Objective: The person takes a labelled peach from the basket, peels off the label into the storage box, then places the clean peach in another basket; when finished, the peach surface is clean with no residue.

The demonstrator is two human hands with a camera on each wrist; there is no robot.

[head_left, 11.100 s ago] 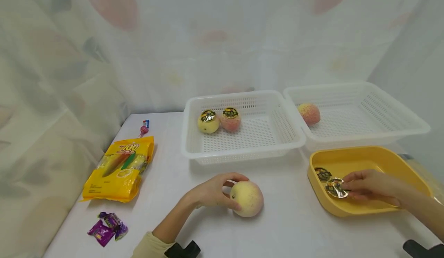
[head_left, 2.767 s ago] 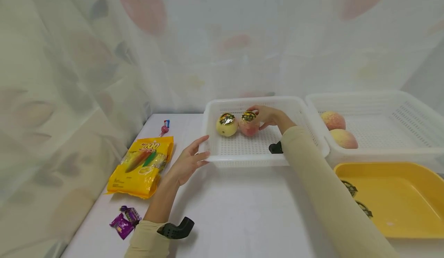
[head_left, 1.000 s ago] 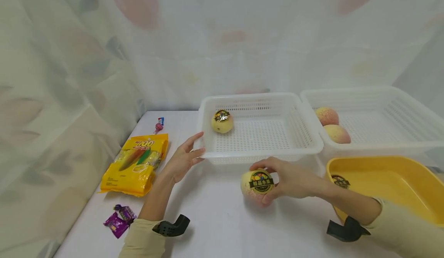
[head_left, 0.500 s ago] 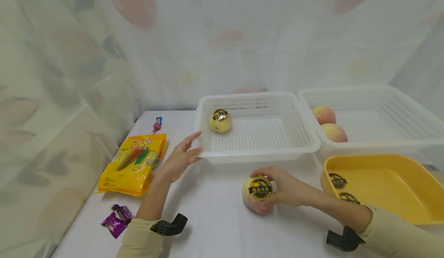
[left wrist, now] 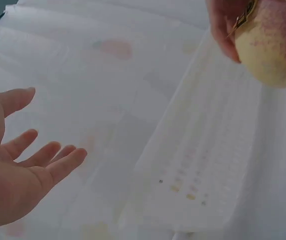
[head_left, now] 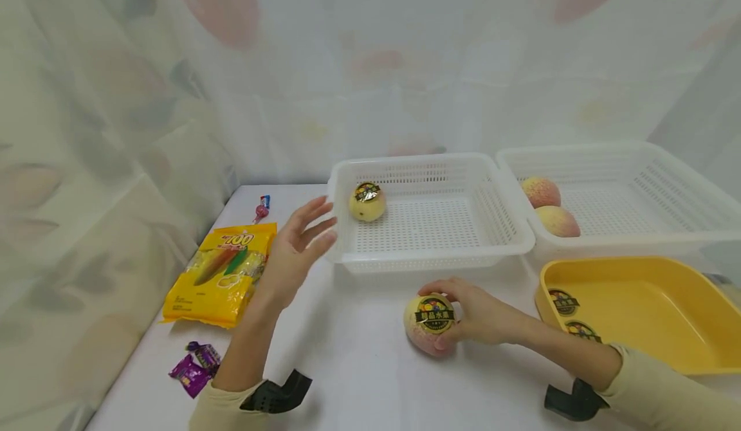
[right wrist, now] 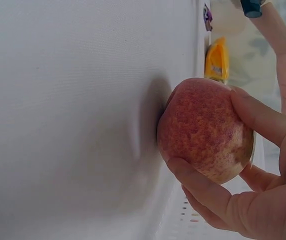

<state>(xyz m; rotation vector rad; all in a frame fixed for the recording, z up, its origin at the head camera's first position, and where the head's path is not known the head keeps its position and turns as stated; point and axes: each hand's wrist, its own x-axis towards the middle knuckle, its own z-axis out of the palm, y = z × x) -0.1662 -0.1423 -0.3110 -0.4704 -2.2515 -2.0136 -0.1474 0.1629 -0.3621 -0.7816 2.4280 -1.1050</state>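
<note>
My right hand [head_left: 486, 318] grips a yellow-pink peach [head_left: 421, 339] on the white table in front of the left basket. A round black-and-gold sticker [head_left: 435, 315] faces up on it. In the right wrist view the thumb and fingers wrap the peach [right wrist: 203, 127], its red side showing. My left hand [head_left: 289, 257] hovers just left of the left white basket [head_left: 431, 251], fingers spread and loosely bent. Nothing is in that hand [left wrist: 20, 180] in the left wrist view. Inside the left basket sits another stickered peach [head_left: 367, 206].
The right white basket [head_left: 637, 235] holds two peaches without visible stickers [head_left: 558, 221]. A yellow tray [head_left: 654, 309] in front has two stickers [head_left: 563, 302] by its left wall. At left lie a yellow candy bag [head_left: 217, 276], purple-wrapped candies [head_left: 193, 370] and a lollipop [head_left: 262, 211].
My left hand has come off the left basket's rim and risen. Earlier, my right hand brought the held peach from that basket to the table; a second peach had joined the right basket.
</note>
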